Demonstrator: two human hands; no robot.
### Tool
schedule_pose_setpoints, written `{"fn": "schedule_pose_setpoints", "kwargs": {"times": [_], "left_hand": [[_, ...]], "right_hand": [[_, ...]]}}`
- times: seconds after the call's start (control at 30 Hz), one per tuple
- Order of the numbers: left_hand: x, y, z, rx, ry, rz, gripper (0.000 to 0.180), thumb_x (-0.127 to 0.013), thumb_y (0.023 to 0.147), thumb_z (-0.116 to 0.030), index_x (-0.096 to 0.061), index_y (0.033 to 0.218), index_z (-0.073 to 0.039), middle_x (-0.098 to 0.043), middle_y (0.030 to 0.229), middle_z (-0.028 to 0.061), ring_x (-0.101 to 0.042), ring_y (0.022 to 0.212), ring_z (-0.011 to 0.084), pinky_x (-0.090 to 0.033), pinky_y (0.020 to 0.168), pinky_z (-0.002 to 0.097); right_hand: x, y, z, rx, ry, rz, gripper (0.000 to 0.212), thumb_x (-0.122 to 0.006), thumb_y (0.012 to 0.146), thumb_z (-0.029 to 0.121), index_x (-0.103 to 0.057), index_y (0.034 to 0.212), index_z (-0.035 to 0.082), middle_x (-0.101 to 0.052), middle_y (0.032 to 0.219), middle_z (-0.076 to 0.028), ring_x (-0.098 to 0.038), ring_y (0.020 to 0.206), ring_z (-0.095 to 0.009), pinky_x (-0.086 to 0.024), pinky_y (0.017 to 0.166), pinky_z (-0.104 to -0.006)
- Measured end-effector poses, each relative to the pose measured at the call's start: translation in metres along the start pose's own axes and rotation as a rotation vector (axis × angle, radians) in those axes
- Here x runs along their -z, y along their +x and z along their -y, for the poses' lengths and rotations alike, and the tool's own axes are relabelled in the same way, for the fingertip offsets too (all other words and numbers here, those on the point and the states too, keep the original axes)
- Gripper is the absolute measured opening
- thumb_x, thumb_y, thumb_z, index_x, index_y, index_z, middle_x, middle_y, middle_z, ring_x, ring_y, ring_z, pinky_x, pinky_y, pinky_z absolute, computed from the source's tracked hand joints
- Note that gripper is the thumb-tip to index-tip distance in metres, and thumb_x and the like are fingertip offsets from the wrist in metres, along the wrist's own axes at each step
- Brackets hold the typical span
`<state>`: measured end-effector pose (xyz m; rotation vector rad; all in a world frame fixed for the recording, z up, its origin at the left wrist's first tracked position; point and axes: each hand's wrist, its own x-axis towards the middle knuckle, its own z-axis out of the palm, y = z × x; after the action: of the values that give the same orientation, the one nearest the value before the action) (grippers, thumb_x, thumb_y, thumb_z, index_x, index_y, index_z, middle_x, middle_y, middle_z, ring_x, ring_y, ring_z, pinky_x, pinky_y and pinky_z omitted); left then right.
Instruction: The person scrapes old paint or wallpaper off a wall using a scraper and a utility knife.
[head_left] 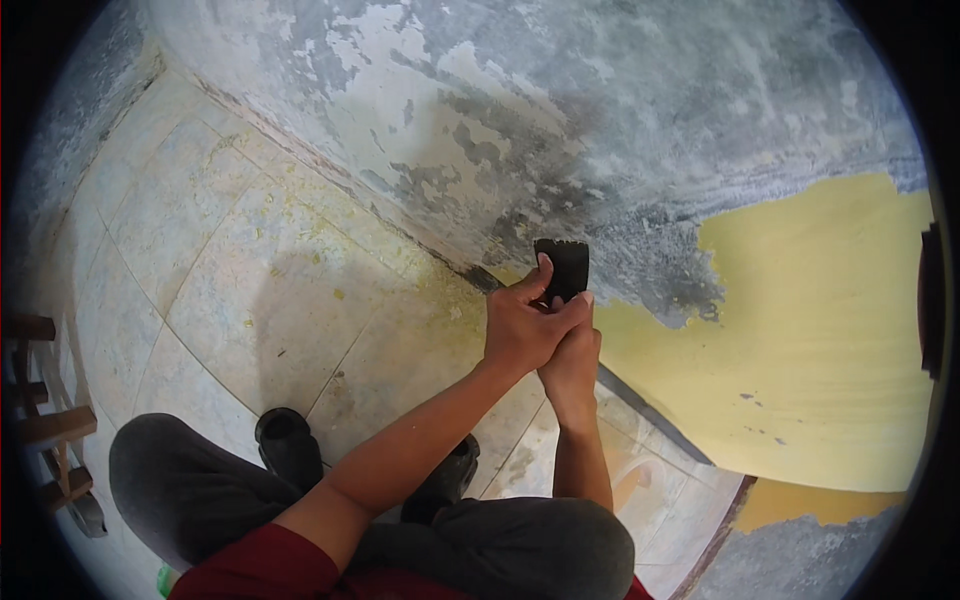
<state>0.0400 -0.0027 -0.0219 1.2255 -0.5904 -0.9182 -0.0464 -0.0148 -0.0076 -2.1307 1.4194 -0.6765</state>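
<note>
A scraper with a broad black blade (566, 268) is held against the lower part of the wall, its edge at the border between bare grey plaster (640, 260) and yellow paint (800, 300). My left hand (520, 325) is closed on it, with the thumb laid along the blade. Close beside it, my right hand (572, 355) is wrapped round the lower part of the tool. Both hands hide the handle. Ragged paint edges show just right of the blade.
Yellow paint flakes (340, 294) lie scattered over the pale tiled floor (230, 330). A dark skirting strip (655, 412) runs along the wall's foot. Wooden furniture (58, 428) stands at the left edge. My dark shoes (288, 445) rest on the tiles below my bent knees.
</note>
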Motion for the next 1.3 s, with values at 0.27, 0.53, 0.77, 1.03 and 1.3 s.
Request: {"fn": "schedule_pose_setpoints", "kwargs": {"times": [0.27,0.53,0.77,1.03,1.3], "left_hand": [[-0.004,-0.010,0.017,-0.042,-0.070,0.046,0.046,-0.080,0.079,-0.020,-0.066,0.113,0.008,-0.069,0.079,0.0036,-0.056,0.071,0.0012,-0.050,0.065,0.0201],[0.000,-0.009,0.009,0.009,0.051,0.047,0.046,-0.080,0.079,-0.019,-0.066,0.111,0.009,-0.067,0.076,0.0006,-0.053,0.068,-0.0002,-0.049,0.060,0.0198],[0.005,0.001,0.006,-0.030,-0.052,0.020,0.047,-0.081,0.078,-0.022,-0.066,0.110,0.009,-0.066,0.074,-0.0012,-0.053,0.067,-0.0004,-0.048,0.059,0.0198],[-0.003,-0.017,0.015,0.004,0.024,0.094,0.053,-0.078,0.076,-0.027,-0.063,0.114,0.008,-0.069,0.087,0.0185,-0.069,0.075,0.0133,-0.055,0.069,0.0281],[-0.007,-0.010,0.002,-0.033,-0.007,0.066,0.058,-0.077,0.075,-0.026,-0.060,0.116,0.011,-0.069,0.093,0.0187,-0.070,0.076,0.0143,-0.055,0.065,0.0285]], "right_hand": [[-0.008,-0.019,-0.012,-0.072,-0.018,-0.080,0.022,-0.059,0.093,0.017,-0.053,0.104,-0.002,-0.070,0.085,-0.021,-0.070,0.085,-0.038,-0.053,0.068,-0.0407],[-0.003,-0.022,-0.009,-0.095,-0.012,-0.039,0.025,-0.060,0.091,0.017,-0.051,0.104,-0.002,-0.070,0.085,-0.022,-0.070,0.085,-0.037,-0.053,0.067,-0.0414],[-0.007,-0.010,-0.003,-0.080,0.034,0.027,0.031,-0.064,0.089,0.019,-0.053,0.108,-0.004,-0.071,0.091,-0.021,-0.071,0.087,-0.032,-0.053,0.070,-0.0378],[-0.004,-0.028,-0.014,-0.185,0.084,-0.054,0.031,-0.065,0.088,0.019,-0.054,0.106,-0.004,-0.072,0.088,-0.016,-0.070,0.082,-0.021,-0.053,0.070,-0.0332],[-0.003,-0.013,-0.004,-0.071,0.073,-0.091,0.033,-0.067,0.086,0.014,-0.054,0.107,-0.007,-0.070,0.092,-0.016,-0.069,0.084,-0.021,-0.052,0.071,-0.0333]]}}
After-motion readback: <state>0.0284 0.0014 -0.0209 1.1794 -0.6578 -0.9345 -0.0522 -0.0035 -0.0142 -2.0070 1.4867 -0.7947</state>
